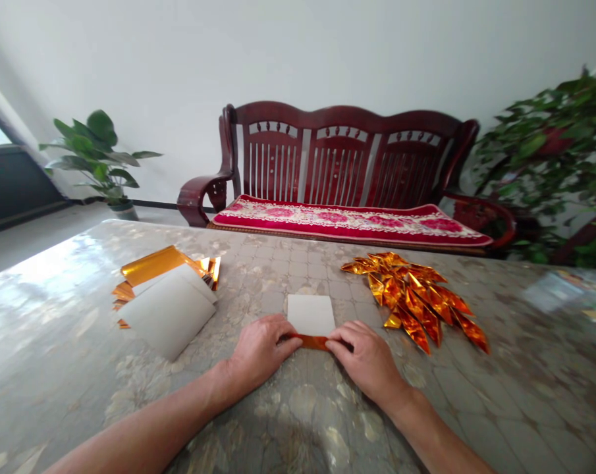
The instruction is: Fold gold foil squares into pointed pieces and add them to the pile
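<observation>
A small sheet of paper (pixel 310 315) lies on the table, white side up, its near edge turned over into a narrow orange foil strip. My left hand (pixel 267 342) pinches the left end of that strip, and my right hand (pixel 364 355) pinches the right end. To the left is a loose stack of white-backed sheets (pixel 172 316) with gold foil showing at its edges. On the right sits a pile of folded, pointed orange foil pieces (pixel 416 296).
The table (pixel 298 401) has a patterned, shiny cover. Clear plastic packaging (pixel 564 289) rests at its right side. Beyond the far edge stands a dark red wooden bench (pixel 342 158) with a red floral cushion (pixel 347 219). Potted plants flank it, left (pixel 100 155) and right (pixel 549 145).
</observation>
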`<act>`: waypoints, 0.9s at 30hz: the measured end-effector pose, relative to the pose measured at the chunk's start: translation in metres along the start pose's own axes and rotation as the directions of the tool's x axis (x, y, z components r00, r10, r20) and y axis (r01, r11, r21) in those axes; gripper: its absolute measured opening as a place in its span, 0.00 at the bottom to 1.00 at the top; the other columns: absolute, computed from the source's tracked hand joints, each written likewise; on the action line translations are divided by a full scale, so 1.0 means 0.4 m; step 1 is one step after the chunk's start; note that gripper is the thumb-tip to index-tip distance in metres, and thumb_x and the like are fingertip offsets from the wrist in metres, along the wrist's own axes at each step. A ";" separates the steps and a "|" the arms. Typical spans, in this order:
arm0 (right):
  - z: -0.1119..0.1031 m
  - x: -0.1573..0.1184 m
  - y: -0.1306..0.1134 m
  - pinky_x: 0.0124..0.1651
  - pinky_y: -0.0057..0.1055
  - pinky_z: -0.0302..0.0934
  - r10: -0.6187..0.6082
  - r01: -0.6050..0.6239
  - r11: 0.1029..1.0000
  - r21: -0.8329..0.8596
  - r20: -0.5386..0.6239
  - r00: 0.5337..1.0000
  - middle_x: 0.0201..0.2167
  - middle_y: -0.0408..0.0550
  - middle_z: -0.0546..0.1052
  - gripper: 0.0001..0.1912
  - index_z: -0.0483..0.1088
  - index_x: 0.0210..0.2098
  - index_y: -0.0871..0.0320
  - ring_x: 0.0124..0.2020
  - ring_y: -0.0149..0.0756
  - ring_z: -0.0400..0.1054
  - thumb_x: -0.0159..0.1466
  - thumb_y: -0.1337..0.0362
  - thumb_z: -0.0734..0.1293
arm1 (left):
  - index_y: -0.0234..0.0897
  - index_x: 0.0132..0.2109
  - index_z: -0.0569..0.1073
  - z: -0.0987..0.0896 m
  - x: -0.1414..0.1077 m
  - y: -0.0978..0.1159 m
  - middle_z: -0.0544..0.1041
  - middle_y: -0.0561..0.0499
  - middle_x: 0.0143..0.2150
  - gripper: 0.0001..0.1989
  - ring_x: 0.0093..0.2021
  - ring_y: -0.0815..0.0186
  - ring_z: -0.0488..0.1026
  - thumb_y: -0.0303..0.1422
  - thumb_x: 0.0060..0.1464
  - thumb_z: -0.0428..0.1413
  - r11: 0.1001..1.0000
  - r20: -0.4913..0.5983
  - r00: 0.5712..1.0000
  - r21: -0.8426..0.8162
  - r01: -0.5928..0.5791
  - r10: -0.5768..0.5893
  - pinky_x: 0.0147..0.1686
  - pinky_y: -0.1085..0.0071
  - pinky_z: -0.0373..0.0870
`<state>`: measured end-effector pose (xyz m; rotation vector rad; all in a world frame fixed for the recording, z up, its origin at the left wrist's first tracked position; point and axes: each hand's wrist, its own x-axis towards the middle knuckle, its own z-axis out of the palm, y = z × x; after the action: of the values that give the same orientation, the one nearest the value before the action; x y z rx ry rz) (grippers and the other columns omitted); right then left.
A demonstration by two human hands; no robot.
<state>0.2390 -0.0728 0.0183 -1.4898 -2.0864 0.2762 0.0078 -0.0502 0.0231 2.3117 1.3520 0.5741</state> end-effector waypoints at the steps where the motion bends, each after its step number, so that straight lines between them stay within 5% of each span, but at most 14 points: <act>1: 0.000 0.000 0.000 0.39 0.31 0.58 0.002 -0.002 1.000 0.003 0.003 1.000 0.29 0.42 0.77 0.07 0.75 0.29 0.52 0.36 0.37 0.70 0.63 0.65 0.68 | 0.41 0.35 0.79 0.001 0.000 0.001 0.78 0.53 0.34 0.10 0.35 0.66 0.74 0.36 0.61 0.55 1.000 -0.011 1.000 -0.021 0.016 -0.016 0.35 0.74 0.64; 13: 0.001 -0.001 0.006 0.39 0.31 0.58 -0.045 0.046 0.997 -0.060 0.014 0.999 0.30 0.43 0.76 0.11 0.72 0.29 0.53 0.36 0.37 0.68 0.68 0.64 0.63 | 0.38 0.30 0.76 0.002 -0.003 0.005 0.74 0.53 0.31 0.11 0.33 0.67 0.72 0.35 0.60 0.55 0.997 -0.008 0.997 -0.010 0.074 -0.074 0.33 0.73 0.61; 27: 0.002 -0.008 -0.005 0.37 0.33 0.53 0.020 -0.027 0.983 -0.183 -0.039 0.999 0.28 0.42 0.76 0.08 0.70 0.27 0.53 0.34 0.37 0.68 0.63 0.66 0.68 | 0.38 0.29 0.74 -0.001 -0.001 0.002 0.73 0.54 0.32 0.10 0.33 0.67 0.70 0.37 0.56 0.59 0.995 -0.018 0.995 0.017 0.100 -0.100 0.32 0.73 0.58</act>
<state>0.2376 -0.0766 0.0176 -1.6140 -2.1130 0.0653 0.0080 -0.0510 0.0239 2.2432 1.4769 0.5532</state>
